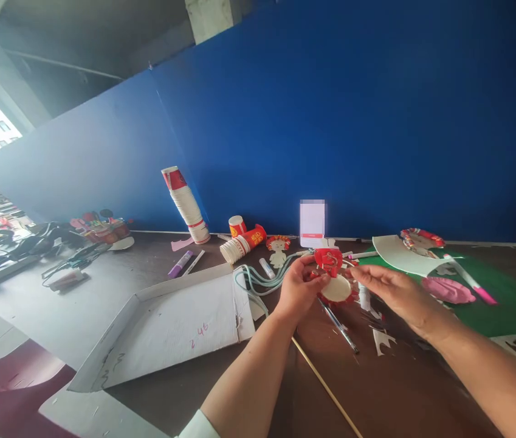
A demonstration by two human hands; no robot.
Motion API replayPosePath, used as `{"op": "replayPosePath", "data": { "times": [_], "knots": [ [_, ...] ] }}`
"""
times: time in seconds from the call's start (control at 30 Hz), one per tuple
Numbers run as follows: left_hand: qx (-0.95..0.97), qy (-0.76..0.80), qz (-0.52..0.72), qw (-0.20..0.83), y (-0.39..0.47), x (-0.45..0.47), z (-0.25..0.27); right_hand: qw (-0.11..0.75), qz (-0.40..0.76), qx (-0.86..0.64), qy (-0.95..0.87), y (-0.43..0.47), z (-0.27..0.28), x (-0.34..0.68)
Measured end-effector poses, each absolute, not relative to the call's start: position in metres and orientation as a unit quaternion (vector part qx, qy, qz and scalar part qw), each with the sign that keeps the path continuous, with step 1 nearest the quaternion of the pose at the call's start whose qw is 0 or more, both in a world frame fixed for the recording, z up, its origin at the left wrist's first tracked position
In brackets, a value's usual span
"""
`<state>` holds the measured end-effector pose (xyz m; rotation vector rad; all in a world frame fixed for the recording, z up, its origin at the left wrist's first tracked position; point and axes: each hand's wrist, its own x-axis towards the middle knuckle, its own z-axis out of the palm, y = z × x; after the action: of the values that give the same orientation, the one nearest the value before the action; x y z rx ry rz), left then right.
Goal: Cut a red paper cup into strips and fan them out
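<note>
My left hand (301, 287) is closed, its thumb and fingers pinching a red paper piece (329, 260) with pale printing. Just below that piece is a round cream disc (337, 288) with a red fringed edge, like a flattened paper cup. My right hand (392, 295) reaches in from the right with fingers stretched out, tips close to the disc's upper right edge; whether they touch it I cannot tell. A pen (338, 326) lies beneath the hands, and a small white tube (364, 297) sits under my right fingers.
An open white cardboard box (166, 328) lies left of my arms. Stacked paper cups (187, 207) lean by the blue partition (330, 121). A thin wooden stick (324, 383) lies at the front. Markers, a pale cable (267, 283) and paper scraps (383, 342) are scattered around.
</note>
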<state>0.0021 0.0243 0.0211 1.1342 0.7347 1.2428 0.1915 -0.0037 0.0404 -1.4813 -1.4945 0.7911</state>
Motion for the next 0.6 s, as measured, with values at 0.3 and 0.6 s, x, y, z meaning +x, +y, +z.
{"op": "replayPosePath", "data": {
  "times": [0.3, 0.6],
  "knots": [
    [0.479, 0.306, 0.567, 0.596, 0.015, 0.012, 0.023, 0.418, 0.296, -0.583, -0.631, -0.013, 0.037, 0.173],
    [0.505, 0.325, 0.567, 0.564, 0.012, 0.014, 0.022, 0.467, 0.353, -0.574, -0.572, -0.021, 0.045, 0.16]
  ]
}}
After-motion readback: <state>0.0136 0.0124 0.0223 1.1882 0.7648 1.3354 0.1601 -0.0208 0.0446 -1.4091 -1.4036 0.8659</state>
